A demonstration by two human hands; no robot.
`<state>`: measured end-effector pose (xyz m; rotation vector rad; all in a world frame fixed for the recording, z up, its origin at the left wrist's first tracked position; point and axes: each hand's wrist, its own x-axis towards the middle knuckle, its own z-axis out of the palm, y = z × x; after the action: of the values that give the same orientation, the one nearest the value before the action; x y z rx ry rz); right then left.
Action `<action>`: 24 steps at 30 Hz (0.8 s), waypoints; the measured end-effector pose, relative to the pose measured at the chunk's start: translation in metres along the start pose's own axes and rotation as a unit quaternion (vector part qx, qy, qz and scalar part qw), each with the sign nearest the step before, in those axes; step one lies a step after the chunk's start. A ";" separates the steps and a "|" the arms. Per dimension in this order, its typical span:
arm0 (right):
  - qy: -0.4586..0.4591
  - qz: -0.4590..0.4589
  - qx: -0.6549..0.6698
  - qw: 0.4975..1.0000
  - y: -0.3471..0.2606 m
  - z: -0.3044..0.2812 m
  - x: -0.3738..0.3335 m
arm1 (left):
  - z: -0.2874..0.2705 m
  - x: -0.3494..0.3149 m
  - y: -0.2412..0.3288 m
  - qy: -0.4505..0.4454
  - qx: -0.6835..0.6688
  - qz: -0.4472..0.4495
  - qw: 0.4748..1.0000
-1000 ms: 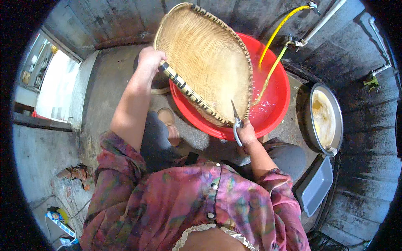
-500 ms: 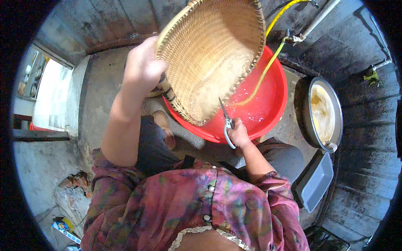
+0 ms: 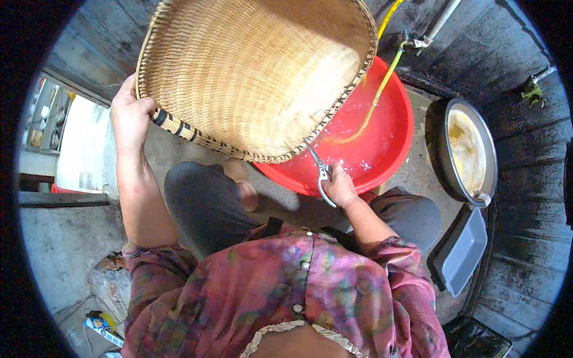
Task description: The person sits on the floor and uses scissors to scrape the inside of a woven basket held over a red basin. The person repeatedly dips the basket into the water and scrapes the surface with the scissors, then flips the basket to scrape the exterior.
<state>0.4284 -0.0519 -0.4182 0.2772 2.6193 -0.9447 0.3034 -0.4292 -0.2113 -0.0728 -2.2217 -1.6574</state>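
A large woven bamboo basket (image 3: pixel 239 71) hangs tilted in the air, its inside facing me. My left hand (image 3: pixel 130 113) is closed round its rim at the left, thumb on the near side. The basket's right part overlaps a red plastic basin (image 3: pixel 394 155) that holds water. At the basin's near edge my right hand (image 3: pixel 338 188) is closed round grey-handled scissors (image 3: pixel 322 170). Their pointed blades reach up toward the basket's lower rim; whether they touch it I cannot tell. A yellow-green hose (image 3: pixel 382 89) runs from a tap down into the basin.
Right of the basin stands a metal basin (image 3: pixel 492 152) with cloudy, foamy liquid. A grey plastic tray (image 3: pixel 462 253) lies nearer, along the right wall. The tap (image 3: pixel 412 43) juts from the far wall. My knees flank the red basin's near side.
My left hand has swung left and slightly down with the basket, turning its inside more toward me. More of the red basin shows. My right hand keeps the scissors in about the same place.
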 end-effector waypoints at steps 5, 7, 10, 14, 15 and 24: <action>0.022 -0.095 -0.010 0.995 -0.007 0.003 0.002 | -0.031 0.030 -0.031 -0.016 0.037 -0.050 0.998; 0.029 -0.139 -0.014 0.990 -0.023 0.007 0.007 | -0.038 0.051 -0.049 -0.023 0.034 -0.026 0.999; 0.037 -0.197 -0.038 0.979 -0.054 0.014 0.025 | -0.040 0.093 -0.067 -0.088 0.006 -0.068 0.994; 0.007 -0.211 -0.027 0.977 -0.083 0.031 0.051 | -0.020 0.130 -0.116 -0.113 -0.044 -0.110 0.987; -0.006 -0.198 -0.022 0.980 -0.077 0.038 0.062 | -0.009 0.139 -0.126 -0.116 -0.026 -0.126 0.985; -0.017 -0.084 0.046 0.995 -0.044 0.051 0.088 | 0.018 0.077 -0.311 0.088 -0.278 -0.368 0.883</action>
<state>0.3471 -0.1125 -0.4622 0.0635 2.6039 -1.1164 0.1471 -0.5222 -0.4763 0.8366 -1.6426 -2.5254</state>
